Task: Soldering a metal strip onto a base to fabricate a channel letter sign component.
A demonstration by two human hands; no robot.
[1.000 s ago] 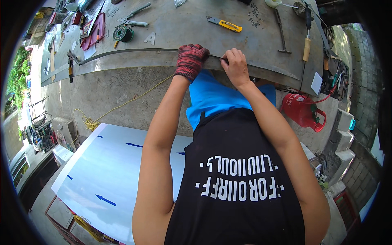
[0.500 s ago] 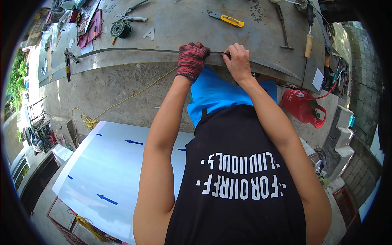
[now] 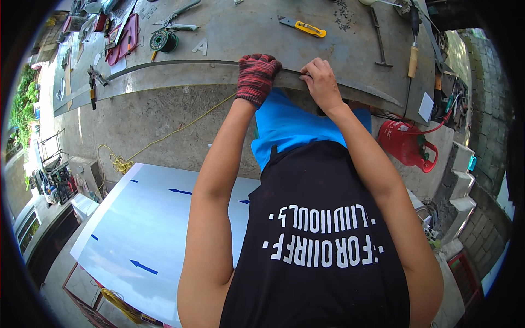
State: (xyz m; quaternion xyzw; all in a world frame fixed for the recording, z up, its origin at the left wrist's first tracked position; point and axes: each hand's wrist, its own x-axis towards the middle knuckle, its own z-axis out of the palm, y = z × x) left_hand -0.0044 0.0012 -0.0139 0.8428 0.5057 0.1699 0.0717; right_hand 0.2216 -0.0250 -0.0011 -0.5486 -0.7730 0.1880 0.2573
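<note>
There is one big counter (image 3: 246,33). Along its near edge is one long, thin, dark strip (image 3: 180,62), and at that edge there is one red and black glove (image 3: 257,79). Farther back are one yellow knife (image 3: 310,28), one roll of wire (image 3: 164,40) and one small pale cut-out (image 3: 204,46). Toward the right edge are one dark bar (image 3: 379,38) and one tool with a wooden handle (image 3: 413,63). The little dark bits (image 3: 343,16) are too many to count. One big pale sheet (image 3: 164,229) has three blue arrows (image 3: 144,267), one partly hidden.
</note>
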